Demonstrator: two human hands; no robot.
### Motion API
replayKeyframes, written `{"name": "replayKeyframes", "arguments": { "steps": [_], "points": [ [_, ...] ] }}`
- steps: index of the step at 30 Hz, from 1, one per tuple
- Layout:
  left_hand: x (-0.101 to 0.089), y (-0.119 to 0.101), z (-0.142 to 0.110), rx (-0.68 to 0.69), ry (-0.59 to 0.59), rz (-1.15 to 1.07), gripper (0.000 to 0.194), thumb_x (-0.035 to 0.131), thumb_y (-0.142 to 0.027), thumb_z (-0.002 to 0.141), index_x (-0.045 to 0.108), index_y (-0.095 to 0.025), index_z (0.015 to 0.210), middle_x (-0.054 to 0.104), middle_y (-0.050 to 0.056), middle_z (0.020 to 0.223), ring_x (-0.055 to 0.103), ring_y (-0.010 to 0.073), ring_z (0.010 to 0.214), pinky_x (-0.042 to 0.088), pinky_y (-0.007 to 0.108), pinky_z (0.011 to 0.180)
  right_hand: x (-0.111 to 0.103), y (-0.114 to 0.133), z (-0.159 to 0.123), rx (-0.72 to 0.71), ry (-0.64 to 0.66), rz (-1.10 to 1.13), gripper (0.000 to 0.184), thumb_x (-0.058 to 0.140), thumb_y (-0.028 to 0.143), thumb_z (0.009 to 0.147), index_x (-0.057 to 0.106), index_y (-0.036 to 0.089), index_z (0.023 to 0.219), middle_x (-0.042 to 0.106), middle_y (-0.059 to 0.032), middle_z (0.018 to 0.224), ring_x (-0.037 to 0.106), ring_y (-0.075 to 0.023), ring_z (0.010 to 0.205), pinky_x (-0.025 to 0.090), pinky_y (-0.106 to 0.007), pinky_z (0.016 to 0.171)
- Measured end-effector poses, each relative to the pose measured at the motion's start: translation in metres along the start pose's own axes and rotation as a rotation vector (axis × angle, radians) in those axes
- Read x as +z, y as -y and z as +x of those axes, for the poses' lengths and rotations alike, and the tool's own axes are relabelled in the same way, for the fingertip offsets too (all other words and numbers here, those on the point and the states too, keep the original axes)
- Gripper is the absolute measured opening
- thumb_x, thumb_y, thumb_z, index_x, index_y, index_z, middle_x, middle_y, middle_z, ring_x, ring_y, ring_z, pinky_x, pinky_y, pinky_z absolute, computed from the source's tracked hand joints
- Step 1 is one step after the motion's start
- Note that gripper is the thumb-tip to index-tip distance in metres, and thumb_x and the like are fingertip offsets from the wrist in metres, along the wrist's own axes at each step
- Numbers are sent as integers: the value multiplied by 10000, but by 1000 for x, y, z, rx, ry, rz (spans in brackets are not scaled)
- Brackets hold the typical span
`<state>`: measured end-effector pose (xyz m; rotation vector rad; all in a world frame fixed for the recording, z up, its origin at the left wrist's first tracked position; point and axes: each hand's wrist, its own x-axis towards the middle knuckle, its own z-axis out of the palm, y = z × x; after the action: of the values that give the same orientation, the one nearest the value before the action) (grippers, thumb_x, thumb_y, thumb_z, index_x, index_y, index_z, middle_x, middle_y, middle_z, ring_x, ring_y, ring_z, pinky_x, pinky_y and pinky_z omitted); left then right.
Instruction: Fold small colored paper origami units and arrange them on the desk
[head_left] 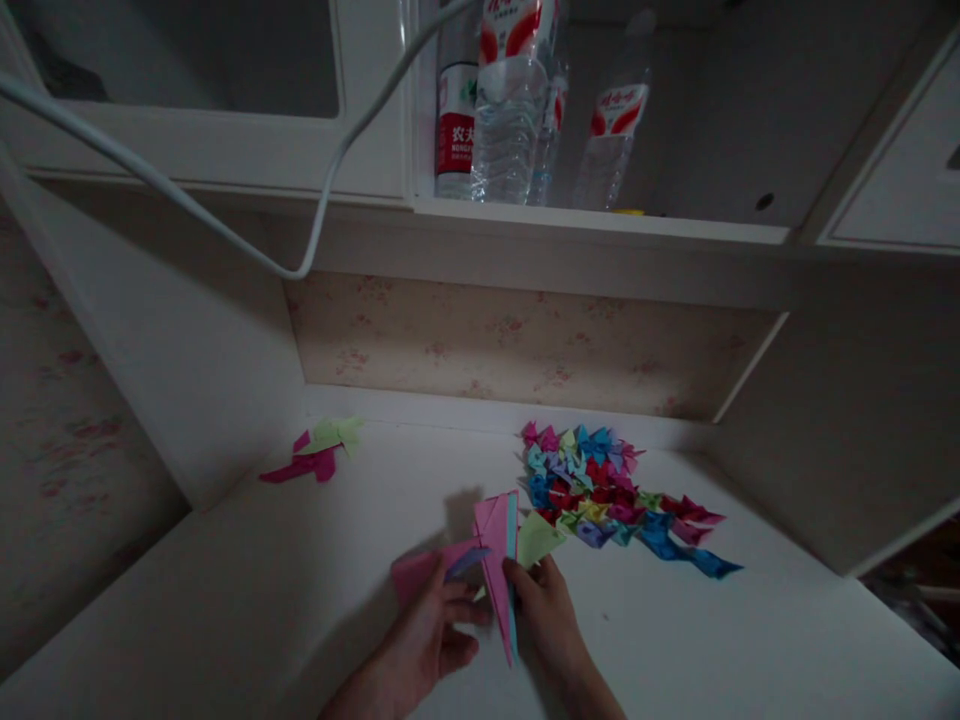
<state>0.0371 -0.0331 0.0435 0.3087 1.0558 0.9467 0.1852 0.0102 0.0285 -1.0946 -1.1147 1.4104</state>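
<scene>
Centrally, the pink folded paper (493, 550) is held just above or against the white tabletop (337, 610), between the 2 hands; its exact height cannot be told. Its long axis is pointed away from the body, with the narrow tip brought toward the wearer and slanted slightly right. Its teal-edged side is met by the right hand (551, 610), the nearer of the 2, whose thumb and finger are pinched on that edge. At its left, a pink flap (411, 576) is stretched out sideways, almost crosswise to the main strip. That flap is touched from above by 1 digit of the left hand (427, 630); the other digits are curled and spread apart, and whether the flap is gripped cannot be told.

A pale green paper (538, 540) is seen just beyond the right fingers; whether it is joined to the pink piece is unclear. Past it, to the right, a colourful heap of folded papers (589, 485) is spread, closely bordering the right hand's far side. Farther left, 2 folded pieces (319, 455) are laid overlapping. Overhead, bottles (510, 130) are shelved.
</scene>
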Motion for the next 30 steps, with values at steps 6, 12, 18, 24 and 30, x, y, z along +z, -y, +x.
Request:
{"name": "replayKeyframes", "arguments": {
  "steps": [6, 12, 18, 24, 30],
  "points": [
    [-6, -1, 18, 211, -190, -223, 247, 480, -356, 920, 580, -134, 876, 674, 39, 688, 602, 74, 479, 524, 171, 512, -14, 6, 4, 43, -116, 96, 344, 677, 359, 722, 559, 148, 968, 664, 6, 686, 616, -166, 586, 478, -242, 533],
    [-11, -3, 21, 371, -255, -60, 212, 687, -335, 728, 568, -173, 796, 608, -27, 612, 574, 110, 515, 475, 216, 507, -22, 10, 5, 118, -171, 337, 371, 756, 346, 652, 549, 168, 903, 692, -24, 770, 658, -194, 672, 523, -285, 609],
    [8, 0, 11, 437, -173, 223, 287, 687, -373, 691, 650, -159, 878, 658, 14, 717, 589, 146, 618, 436, 224, 532, -9, 8, -2, 127, -72, 487, 369, 759, 258, 675, 548, 163, 962, 708, -44, 807, 673, -195, 677, 524, -280, 587],
    [29, 10, 19, 360, -16, 151, 432, 635, -442, 737, 639, -178, 1079, 707, 69, 979, 645, 210, 852, 484, 272, 688, 0, -14, -2, 44, 30, 416, 403, 707, 287, 747, 531, 161, 1087, 710, -53, 833, 677, -203, 664, 526, -299, 580],
    [36, 15, 17, 326, 65, 104, 546, 606, -569, 749, 612, -202, 1154, 688, 90, 1103, 635, 250, 991, 503, 317, 776, -5, -16, 0, -16, 28, 316, 384, 678, 296, 775, 557, 148, 1108, 709, -92, 947, 671, -223, 814, 522, -336, 726]
  ]
}}
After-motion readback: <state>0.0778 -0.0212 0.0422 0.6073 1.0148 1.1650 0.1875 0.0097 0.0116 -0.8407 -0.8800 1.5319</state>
